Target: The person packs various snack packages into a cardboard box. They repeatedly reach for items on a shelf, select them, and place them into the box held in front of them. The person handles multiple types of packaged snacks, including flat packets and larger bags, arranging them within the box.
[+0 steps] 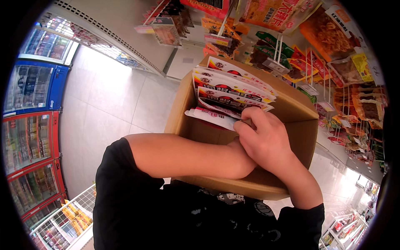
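Note:
An open cardboard box [297, 103] stands before me, with several white, red and yellow snack packets [231, 84] upright along its far side. My right hand [265, 134] is above the box, its thumb and fingers pinched on the top edge of the nearest white packet [212, 115]. My left forearm crosses the box's near part from the left. Of my left hand [242, 143], only a part near the wrist shows; its fingers are hidden beneath my right hand, so what they touch cannot be seen.
Hooks with hanging snack packets [331, 34] fill the shelf rack beyond and to the right of the box. Glass-door coolers [28, 140] line the far left. A white wire basket [67, 218] with yellow packets is at lower left. Pale floor tiles [106, 93] lie between.

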Available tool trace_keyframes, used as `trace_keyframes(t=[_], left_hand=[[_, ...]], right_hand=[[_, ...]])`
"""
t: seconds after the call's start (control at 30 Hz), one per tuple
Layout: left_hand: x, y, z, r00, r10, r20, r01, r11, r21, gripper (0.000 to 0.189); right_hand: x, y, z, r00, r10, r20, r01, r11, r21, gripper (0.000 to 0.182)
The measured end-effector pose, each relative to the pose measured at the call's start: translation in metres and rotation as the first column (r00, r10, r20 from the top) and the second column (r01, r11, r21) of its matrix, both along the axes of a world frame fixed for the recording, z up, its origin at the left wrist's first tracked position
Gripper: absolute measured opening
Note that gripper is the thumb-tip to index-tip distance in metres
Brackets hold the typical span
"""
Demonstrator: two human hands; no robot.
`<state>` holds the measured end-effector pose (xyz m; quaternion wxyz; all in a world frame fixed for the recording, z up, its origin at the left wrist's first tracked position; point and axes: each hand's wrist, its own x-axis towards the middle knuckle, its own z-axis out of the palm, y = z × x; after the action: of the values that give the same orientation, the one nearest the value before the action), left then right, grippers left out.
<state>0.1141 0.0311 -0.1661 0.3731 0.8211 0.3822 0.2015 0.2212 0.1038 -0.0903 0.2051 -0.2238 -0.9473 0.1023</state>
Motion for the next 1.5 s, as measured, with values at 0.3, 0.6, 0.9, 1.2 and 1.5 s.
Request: trace_keyframes(t=[0.3,0.6,0.9,1.2,1.5], left_hand=[[-0.005,-0.002,0.005,0.999,0.044,-0.005,-0.044,0.957,-0.287,0.033],[-0.004,0.025,0.008,0.755,-0.502,-0.423,0.320,0.844,-0.430,0.033],[0.001,0.019,-0.033,0.446,-0.662,-0.602,0.327,0.747,-0.579,0.052],[0.014,0.037,-0.011,0.331,-0.563,-0.757,0.222,0.826,-0.517,0.063],[0.019,0.042,-0.032,0.424,-0.667,-0.613,0.287,0.741,-0.608,0.061]], right_hand=[[-0.003,-0.009,-0.003,0.999,-0.047,-0.013,0.043,0.977,-0.208,0.036],[0.013,-0.007,0.005,0.973,0.026,0.228,-0.010,0.997,-0.075,0.016],[0.086,0.025,0.062,0.971,-0.098,0.218,0.125,0.986,-0.112,0.014],[0.118,0.077,0.019,0.868,-0.358,0.343,0.386,0.923,-0.014,0.010],[0.119,0.080,-0.026,0.846,-0.524,0.098,0.523,0.851,0.045,0.023]])
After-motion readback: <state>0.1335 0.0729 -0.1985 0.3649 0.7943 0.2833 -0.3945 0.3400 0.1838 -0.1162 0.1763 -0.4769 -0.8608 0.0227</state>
